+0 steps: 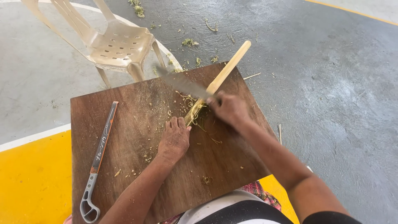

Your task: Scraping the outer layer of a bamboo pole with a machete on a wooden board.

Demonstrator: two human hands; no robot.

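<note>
A pale bamboo stick (224,73) lies slanted across the upper middle of a dark wooden board (124,166), its far end jutting past the board's top edge over the floor and its near end frayed into loose fibres. The left hand (175,140) presses down on that near end, fingers curled over it, so its grip is clenched on the stick. The right hand (229,108) is closed around the handle of a knife (184,85) — the handle itself is hidden inside the fist — and the long grey blade reaches up and to the left from the hand, blurred, lying against the stick just above the frayed part. Thin curls and crumbs of shavings (188,101) are scattered on the board around both hands, thickest beside the blade. Well apart from the hands, near the board's left edge, a long narrow hand tool (99,159) with a dark and orange shaft and a grey looped end lies flat. Beyond the board a beige plastic chair (116,43) stands on the grey concrete floor (331,83), where more green-brown scraps are strewn; a yellow painted area with a white line lies to the left.
</note>
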